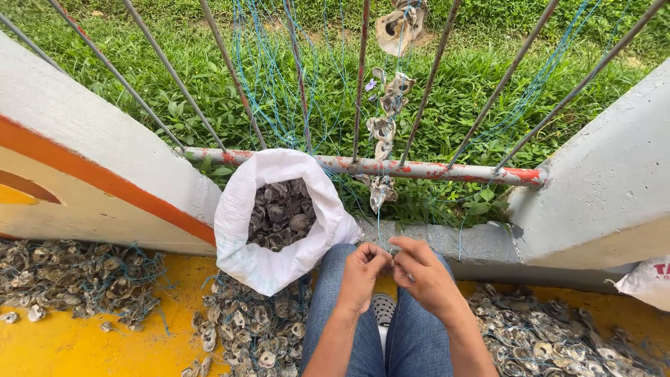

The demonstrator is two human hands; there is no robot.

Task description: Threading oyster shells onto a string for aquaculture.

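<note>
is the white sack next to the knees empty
No, the white sack stands open and holds a heap of dark shells.

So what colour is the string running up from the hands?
Blue string, thin, seen in the head view.

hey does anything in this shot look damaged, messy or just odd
The horizontal railing bar looks worn: its red paint is flaking down to bare grey. Blue twine hangs in a loose tangle across the bars, with shells strung on one strand. The white sack of shells stands open, leaning against the wall.
</note>
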